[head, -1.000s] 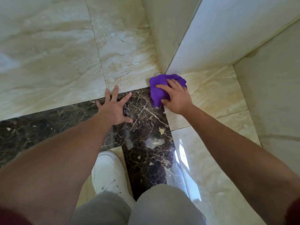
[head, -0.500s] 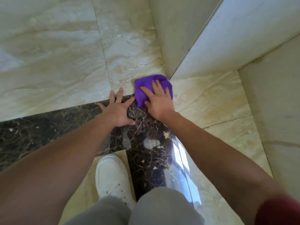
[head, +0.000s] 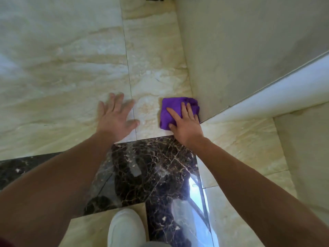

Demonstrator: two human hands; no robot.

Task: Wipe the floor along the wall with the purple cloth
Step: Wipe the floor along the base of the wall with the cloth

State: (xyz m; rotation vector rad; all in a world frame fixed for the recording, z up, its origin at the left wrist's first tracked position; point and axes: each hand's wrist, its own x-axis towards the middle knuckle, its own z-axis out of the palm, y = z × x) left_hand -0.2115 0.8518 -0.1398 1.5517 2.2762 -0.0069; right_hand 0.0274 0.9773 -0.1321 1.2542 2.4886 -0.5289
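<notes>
Closest to me I see a white shoe point(head: 125, 229) standing on the floor point(head: 62, 72), partly on a beige tile and beside a dark brown marble band point(head: 153, 163) with light veins. This band is glossy and reflects a bright window shape near its right edge. Both my bare forearms reach forward over it.

Beyond the dark band the floor becomes cream marble tiles with a thin joint line running away from me. On the right a pale wall point(head: 249, 50) rises, and its outer corner meets the floor just in front of my right hand. A second wall face with a white edge runs off to the right from this corner.

The purple cloth point(head: 175, 108) lies on the cream tile, folded into a thick pad, with its right side touching the foot of the wall at that corner. My right hand point(head: 185, 124) lies flat on top of it, fingers point(head: 184, 109) stretched forward and slightly spread, pressing it down rather than gripping it.

My left hand point(head: 115, 118) is flat on the bare cream tile, near the cloth but apart from it, fingers wide, holding nothing.
</notes>
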